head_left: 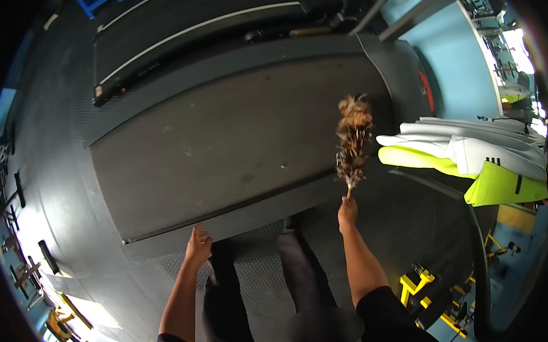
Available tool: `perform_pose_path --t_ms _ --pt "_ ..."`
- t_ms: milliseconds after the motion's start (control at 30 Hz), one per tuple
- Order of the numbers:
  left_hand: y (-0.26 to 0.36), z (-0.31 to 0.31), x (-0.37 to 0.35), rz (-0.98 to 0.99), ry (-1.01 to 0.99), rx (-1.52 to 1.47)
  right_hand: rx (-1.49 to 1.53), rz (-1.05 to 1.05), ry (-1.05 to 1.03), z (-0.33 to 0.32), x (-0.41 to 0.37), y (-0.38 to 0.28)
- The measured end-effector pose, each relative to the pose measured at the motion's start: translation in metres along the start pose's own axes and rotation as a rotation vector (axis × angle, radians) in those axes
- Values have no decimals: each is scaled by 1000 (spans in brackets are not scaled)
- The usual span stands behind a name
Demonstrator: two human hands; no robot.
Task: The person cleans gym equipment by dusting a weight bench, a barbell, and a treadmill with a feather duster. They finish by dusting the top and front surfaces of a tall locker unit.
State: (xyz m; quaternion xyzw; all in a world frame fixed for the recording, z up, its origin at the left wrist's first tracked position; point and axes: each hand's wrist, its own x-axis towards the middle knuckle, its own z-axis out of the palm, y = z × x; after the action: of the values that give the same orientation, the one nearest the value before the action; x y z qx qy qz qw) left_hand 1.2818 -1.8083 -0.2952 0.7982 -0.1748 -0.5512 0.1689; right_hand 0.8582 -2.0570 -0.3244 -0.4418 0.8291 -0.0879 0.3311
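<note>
My right hand [347, 214] grips the thin handle of a brown feather duster [352, 142], whose feathers stand up over the right part of a treadmill's dark belt [225, 142]. My left hand [198, 245] rests with fingers spread on the grey side rail [227, 224] at the belt's near edge. Both forearms reach out from black sleeves at the bottom of the view.
A white and neon-yellow jacket [473, 158] lies draped over the treadmill's console end at right. A second treadmill [179, 35] runs parallel behind. Yellow gym equipment [417, 283] stands at lower right, more machines at the left edge. The floor is dark textured rubber.
</note>
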Motion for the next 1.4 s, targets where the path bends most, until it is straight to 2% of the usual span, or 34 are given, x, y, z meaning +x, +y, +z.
perform_pose_path --t_ms 33,100,133,167,200,233,267,300,333,400,433,467,500,533,600,633,667,733,800,867,900,933,967,1000,1067,1133,1200,1233,1267,1300,1333,1367,1400 --pt "-1 7 9 -7 -19 8 -18 -45 21 6 20 1" --pt "-2 16 20 62 -132 -1 172 68 120 9 62 -17" --pt "2 22 24 56 -120 2 280 47 205 18 97 -3" --pt "9 31 27 54 -160 30 458 232 137 20 134 6" --pt "16 39 31 50 -196 56 435 350 117 11 132 -31" --pt "25 47 35 77 -206 93 596 369 104 20 163 -24" --pt "32 54 38 101 -217 131 601 402 73 22 173 -39" --pt "39 62 42 86 -192 138 435 460 73 27 170 -72" --pt "47 70 46 121 -196 110 321 318 126 59 201 -47" --pt "51 84 50 119 -200 68 129 -425 262 148 219 15" --pt "55 91 52 101 -184 41 114 -427 236 153 183 -29" --pt "57 93 54 93 -165 17 -205 -511 100 158 112 -76" --pt "56 94 52 84 -156 9 -220 -490 -142 158 59 -113" --pt "56 95 51 74 -127 -18 -274 -534 -280 170 23 -121" --pt "59 92 47 74 -82 -57 -299 -796 -360 209 -29 -101" --pt "57 88 43 63 -61 -88 -310 -834 -435 205 -57 -113" --pt "56 81 38 54 -41 -118 -231 -988 -438 207 -72 -118" --pt "53 64 30 57 -10 -127 -237 -1084 -485 202 -74 -131" --pt "47 48 25 66 12 -142 -170 -1090 -350 181 -43 -152" --pt "33 34 24 52 68 -134 -115 -889 -94 169 19 -161" --pt "21 33 26 80 110 -142 -76 -769 -97 149 54 -177" --pt "19 27 27 83 115 -149 -33 -830 79 137 94 -184" --pt "18 23 25 42 117 -175 -122 -620 118 122 129 -192" --pt "14 22 26 -1 117 -200 -113 -649 226 119 187 -179" --pt "-1 23 27 30 117 -154 16 -598 334 110 233 -191" --pt "-4 27 21 30 126 -130 204 -152 81 112 236 -222" --pt "-3 32 13 28 112 -158 76 -334 113 159 202 -235" --pt "-5 32 9 35 104 -193 140 -379 -29 212 216 -208" --pt "-12 33 5 29 98 -196 236 -242 -192 234 156 -227" --pt "-20 35 2 35 100 -182 158 -463 -56 296 131 -200" --pt "-24 37 -1 45 103 -167 -56 -724 21 297 42 -219" --pt "-25 37 -4 50 104 -172 -47 -562 -411 293 -25 -236" --pt "-25 35 -9 21 102 -173 -254 -912 -454 302 -77 -232"
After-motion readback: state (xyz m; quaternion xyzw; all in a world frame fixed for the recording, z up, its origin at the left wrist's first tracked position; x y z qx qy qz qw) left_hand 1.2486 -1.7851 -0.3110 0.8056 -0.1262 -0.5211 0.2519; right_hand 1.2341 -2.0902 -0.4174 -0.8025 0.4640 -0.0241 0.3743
